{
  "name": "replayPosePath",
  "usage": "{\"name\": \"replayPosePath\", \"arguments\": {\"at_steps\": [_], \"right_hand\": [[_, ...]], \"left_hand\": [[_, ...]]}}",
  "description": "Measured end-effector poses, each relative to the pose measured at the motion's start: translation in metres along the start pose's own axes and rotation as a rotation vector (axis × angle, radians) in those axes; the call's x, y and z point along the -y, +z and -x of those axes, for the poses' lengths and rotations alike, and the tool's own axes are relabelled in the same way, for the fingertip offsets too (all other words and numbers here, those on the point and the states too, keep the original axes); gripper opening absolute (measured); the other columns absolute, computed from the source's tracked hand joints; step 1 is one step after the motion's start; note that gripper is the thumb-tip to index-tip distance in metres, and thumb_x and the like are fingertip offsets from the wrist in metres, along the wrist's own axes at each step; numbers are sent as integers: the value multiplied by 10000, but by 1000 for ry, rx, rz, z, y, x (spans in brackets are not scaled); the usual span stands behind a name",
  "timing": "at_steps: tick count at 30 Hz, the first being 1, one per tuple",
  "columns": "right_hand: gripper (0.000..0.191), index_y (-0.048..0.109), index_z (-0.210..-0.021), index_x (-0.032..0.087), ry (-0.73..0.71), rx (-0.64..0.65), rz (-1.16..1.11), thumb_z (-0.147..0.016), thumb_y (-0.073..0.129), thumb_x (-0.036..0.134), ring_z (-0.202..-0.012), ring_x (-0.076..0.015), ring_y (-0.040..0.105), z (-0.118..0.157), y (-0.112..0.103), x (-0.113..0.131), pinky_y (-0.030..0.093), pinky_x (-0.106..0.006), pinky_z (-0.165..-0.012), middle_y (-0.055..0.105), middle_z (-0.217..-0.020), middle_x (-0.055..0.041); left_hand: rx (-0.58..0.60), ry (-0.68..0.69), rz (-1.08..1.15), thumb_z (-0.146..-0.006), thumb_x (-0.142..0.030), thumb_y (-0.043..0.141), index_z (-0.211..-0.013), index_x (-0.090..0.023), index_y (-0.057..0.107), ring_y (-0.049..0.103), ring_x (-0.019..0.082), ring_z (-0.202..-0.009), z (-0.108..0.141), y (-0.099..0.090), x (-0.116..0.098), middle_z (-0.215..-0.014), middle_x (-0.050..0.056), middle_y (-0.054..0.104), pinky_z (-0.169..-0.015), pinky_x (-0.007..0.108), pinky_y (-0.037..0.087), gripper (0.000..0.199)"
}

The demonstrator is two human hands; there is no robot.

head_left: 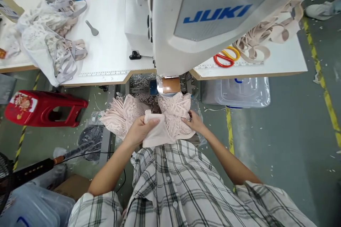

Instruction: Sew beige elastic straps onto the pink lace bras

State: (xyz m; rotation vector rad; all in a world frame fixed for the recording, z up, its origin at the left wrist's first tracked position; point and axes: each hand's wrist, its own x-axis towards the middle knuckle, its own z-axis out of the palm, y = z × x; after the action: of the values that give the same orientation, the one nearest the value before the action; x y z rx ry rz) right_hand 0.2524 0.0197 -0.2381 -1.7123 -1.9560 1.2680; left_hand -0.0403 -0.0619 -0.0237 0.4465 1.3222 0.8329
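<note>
A pale pink lace bra [174, 122] is spread between my two hands, below the head of a white sewing machine [170, 42]. My left hand [140, 130] is closed on its smooth side wing, thumb on top. At the lace cup on the other side, my right hand [195, 122] pinches the edge with thumb and fingers. More lace bras [121, 113] of the same pink lie bunched just beyond my left hand. The upper lace reaches up to the machine's round metal plate [170, 87].
Red-and-yellow scissors [226, 56] and coiled beige straps [253, 44] lie on the right of the white table. White lace garments [50, 39] hang over its left front edge. A red stool [45, 108] and a clear plastic bin [242, 92] stand below.
</note>
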Motion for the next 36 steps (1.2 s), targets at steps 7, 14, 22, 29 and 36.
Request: {"name": "replayPosePath", "arguments": {"at_steps": [7, 14, 22, 29, 36], "right_hand": [[490, 562, -694, 203, 67, 151, 92, -762, 615, 686, -637, -177, 482, 12, -30, 7, 392, -313, -634, 564, -654, -26], [496, 679, -687, 185, 94, 136, -656, -704, 715, 680, -627, -184, 585, 54, -95, 64, 474, -313, -615, 674, -718, -51], [505, 726, -844, 151, -368, 323, -589, -922, 514, 603, -654, -125, 579, 45, -98, 159, 462, -230, -613, 670, -706, -6], [323, 701, -884, 171, -322, -573, 4, -937, 519, 432, -816, -196, 618, -97, -224, 156, 473, -318, -765, 715, -894, -80], [325, 660, -1124, 111, -321, -692, 375, -855, 623, 289, -1147, -309, 544, -219, -318, 187, 407, -432, -995, 650, -1209, -175]], "left_hand": [[6, 118, -196, -776, -565, 735, -778, -153, 700, 571, 129, -606, 9, 4, -6, -692, 8, 663, -540, 226, 423, 414], [-186, 281, -809, -828, -502, 653, -889, -156, 705, 650, 265, -808, -31, -14, -36, -835, 92, 702, -654, 334, 504, 355], [376, 463, -762, -860, -541, 613, -1122, -173, 664, 632, 295, -1115, -87, 58, -27, -1128, 125, 709, -976, 418, 487, 454], [244, 158, -488, -815, -620, 657, -901, -126, 708, 636, 223, -793, -78, 58, -32, -844, 77, 720, -762, 308, 483, 504], [150, 231, -325, -828, -600, 659, -1126, -183, 743, 628, 291, -1127, -65, 70, -39, -1177, 114, 727, -1040, 389, 438, 519]]}}
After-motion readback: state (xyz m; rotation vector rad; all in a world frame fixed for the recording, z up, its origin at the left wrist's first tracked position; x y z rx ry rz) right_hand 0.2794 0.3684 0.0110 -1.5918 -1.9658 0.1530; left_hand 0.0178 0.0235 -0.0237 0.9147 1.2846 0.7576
